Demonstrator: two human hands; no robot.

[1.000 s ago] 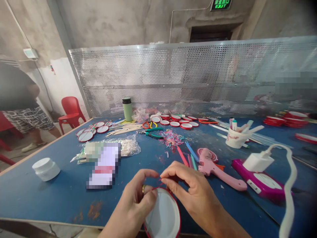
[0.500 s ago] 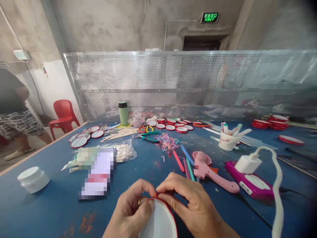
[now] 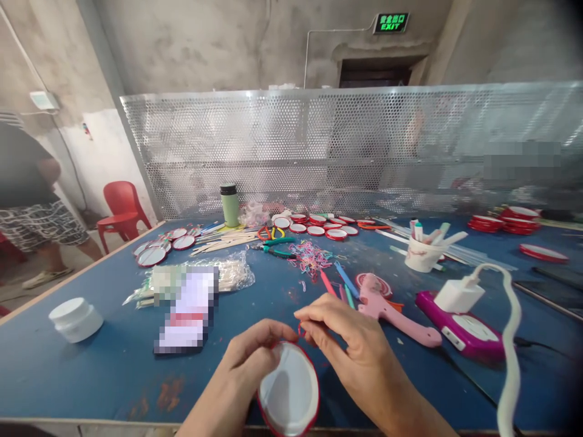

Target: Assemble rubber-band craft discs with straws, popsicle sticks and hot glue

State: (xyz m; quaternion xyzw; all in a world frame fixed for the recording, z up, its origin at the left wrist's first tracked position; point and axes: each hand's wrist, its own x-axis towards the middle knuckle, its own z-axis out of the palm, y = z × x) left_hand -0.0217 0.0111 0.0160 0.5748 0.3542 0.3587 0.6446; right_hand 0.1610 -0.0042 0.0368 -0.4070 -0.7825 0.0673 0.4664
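Note:
At the table's near edge, my left hand (image 3: pixel 252 364) grips a round, red-rimmed disc (image 3: pixel 288 391) with a pale face, its thumb lying on the upper left of the face. The disc is tilted up toward me. Just above its top rim my right hand (image 3: pixel 348 346) pinches a small red loop-like piece (image 3: pixel 301 329) between thumb and fingertips. The loop is close to the rim and to the left fingertips; whether it is joined to the disc cannot be made out. Beyond the right hand lie coloured sticks (image 3: pixel 327 281) and a pink glue gun (image 3: pixel 394 318).
Small coloured clips (image 3: pixel 311 257), pliers (image 3: pixel 273 249) and similar red-rimmed discs (image 3: pixel 336 234) lie farther back. A white jar (image 3: pixel 76 320) and phone (image 3: pixel 189 312) are left. Right are a cup of pens (image 3: pixel 423 256) and a purple power strip (image 3: pixel 460 334) with a white cable.
The disc shows more fully now. My right fingers have drawn slightly up and right from its top rim, with the red piece between them. The whole view has shifted a little.

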